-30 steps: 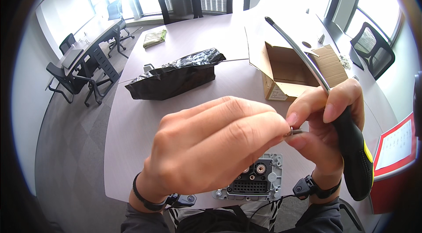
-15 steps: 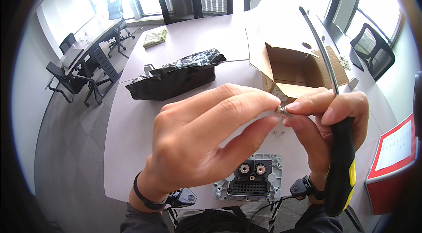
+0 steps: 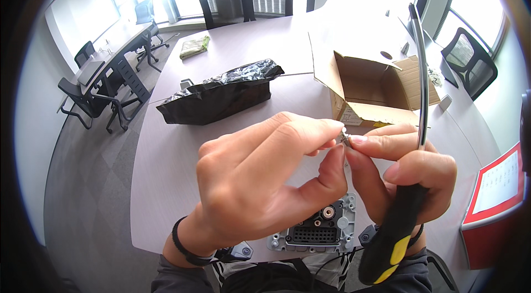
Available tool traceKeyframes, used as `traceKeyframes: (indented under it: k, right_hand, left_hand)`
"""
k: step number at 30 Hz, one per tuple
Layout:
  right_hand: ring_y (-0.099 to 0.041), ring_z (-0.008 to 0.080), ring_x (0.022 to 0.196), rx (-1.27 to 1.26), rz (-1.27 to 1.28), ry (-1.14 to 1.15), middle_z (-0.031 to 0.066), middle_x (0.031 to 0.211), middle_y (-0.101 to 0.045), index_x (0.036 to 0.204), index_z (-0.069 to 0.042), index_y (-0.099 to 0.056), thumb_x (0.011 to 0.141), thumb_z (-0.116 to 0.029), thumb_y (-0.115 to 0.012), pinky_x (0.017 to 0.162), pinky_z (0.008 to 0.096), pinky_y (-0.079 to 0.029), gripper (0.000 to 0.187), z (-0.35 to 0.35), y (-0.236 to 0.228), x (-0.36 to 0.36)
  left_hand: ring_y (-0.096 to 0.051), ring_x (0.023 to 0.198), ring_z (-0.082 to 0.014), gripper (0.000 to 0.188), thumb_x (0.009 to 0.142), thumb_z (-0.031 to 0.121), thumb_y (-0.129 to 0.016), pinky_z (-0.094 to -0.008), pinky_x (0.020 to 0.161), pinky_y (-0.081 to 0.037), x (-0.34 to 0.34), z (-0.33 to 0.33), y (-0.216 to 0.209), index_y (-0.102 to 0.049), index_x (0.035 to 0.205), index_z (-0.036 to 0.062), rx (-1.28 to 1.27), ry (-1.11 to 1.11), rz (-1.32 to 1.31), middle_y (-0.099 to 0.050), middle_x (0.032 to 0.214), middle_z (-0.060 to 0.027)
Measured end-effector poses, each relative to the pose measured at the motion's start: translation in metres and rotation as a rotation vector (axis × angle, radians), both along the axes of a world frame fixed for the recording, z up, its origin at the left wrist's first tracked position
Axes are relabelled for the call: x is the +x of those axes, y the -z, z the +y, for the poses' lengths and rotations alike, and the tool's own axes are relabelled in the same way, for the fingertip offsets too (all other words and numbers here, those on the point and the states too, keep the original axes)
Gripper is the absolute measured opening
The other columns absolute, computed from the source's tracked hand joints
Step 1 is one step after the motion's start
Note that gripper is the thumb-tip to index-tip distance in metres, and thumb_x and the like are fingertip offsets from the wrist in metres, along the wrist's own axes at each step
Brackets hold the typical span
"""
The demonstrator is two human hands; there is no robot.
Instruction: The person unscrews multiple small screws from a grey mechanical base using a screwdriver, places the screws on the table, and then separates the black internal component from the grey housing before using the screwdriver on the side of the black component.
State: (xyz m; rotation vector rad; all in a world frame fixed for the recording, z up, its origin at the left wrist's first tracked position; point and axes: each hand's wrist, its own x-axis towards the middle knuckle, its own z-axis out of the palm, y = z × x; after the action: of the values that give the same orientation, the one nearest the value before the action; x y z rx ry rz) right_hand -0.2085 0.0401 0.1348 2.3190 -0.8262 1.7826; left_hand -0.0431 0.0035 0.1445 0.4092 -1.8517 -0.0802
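Both hands meet above the table, pinching small silver screws at the fingertips; how many there are is too small to tell. My left hand grips from the left with thumb and forefinger. My right hand pinches from the right, and its other fingers wrap round a screwdriver. The handle is black and yellow, hanging down, while the long metal shaft points up. Below the hands lies a grey housing with a black connector block and brass-coloured round terminals. My left hand covers part of it.
An open cardboard box stands beyond my right hand. Left of it lies a black plastic bag, with a green-and-beige packet farther back. A red-framed sheet is at the right edge. An office chair stands behind the table.
Both fingertips and the screws have shifted slightly left. The screwdriver has swung more upright, its handle end moving left and down. My left hand now hides more of the housing's terminals.
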Motion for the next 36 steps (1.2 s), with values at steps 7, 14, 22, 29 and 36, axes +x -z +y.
traceKeyframes:
  k: [7,14,22,29,36]
  right_hand:
    - [-0.066,0.0226,0.074,0.034,0.012,-0.017,0.0179,0.085,-0.065,0.090,-0.007,-0.039,0.077,0.004,-0.070,0.067,0.0290,-0.052,0.035,-0.001,-0.005,-0.003]
    - [-0.065,0.0151,0.068,0.137,-0.100,-0.061,0.0168,0.083,-0.065,0.092,-0.006,-0.040,0.081,0.000,-0.068,0.064,0.0219,-0.052,0.030,-0.010,0.000,-0.007]
    - [-0.063,0.0148,0.065,0.231,-0.223,-0.101,0.0156,0.081,-0.065,0.093,-0.007,-0.041,0.081,-0.003,-0.069,0.062,0.0225,-0.051,0.030,-0.007,0.002,-0.002]
    - [-0.062,0.0130,0.065,0.255,-0.079,0.085,0.0126,0.077,-0.066,0.086,-0.007,-0.045,0.079,-0.007,-0.073,0.062,0.0237,-0.049,0.029,-0.007,-0.007,-0.011]
    - [-0.063,0.0106,0.068,0.365,0.040,0.120,0.0077,0.076,-0.066,0.084,-0.006,-0.051,0.074,-0.004,-0.076,0.061,0.0193,-0.048,0.027,-0.020,-0.005,-0.019]
  left_hand:
    - [-0.064,0.060,-0.0159,0.018,0.067,-0.006,-0.065,-0.0225,0.057,-0.050,0.003,-0.005,0.002,-0.063,0.085,-0.0049,0.051,0.051,-0.062,-0.065,0.070,-0.0116]
    - [-0.065,0.069,-0.0165,0.026,0.068,-0.005,-0.068,-0.0247,0.065,-0.051,0.001,-0.003,-0.003,-0.065,0.093,-0.0055,0.252,0.097,-0.017,-0.066,0.076,-0.0129]
    - [-0.066,0.069,-0.0163,0.024,0.071,-0.005,-0.070,-0.0247,0.061,-0.051,0.002,-0.002,0.001,-0.065,0.094,-0.0042,0.131,0.086,-0.056,-0.067,0.079,-0.0127]
    - [-0.064,0.069,-0.0158,0.023,0.071,-0.002,-0.074,-0.0242,0.062,-0.050,-0.004,-0.008,0.004,-0.066,0.092,-0.0017,0.143,0.119,-0.063,-0.067,0.080,-0.0112]
    - [-0.064,0.070,-0.0113,0.013,0.076,0.000,-0.070,-0.0226,0.067,-0.050,-0.006,-0.018,0.013,-0.066,0.088,0.0002,0.306,0.007,-0.192,-0.067,0.078,-0.0071]
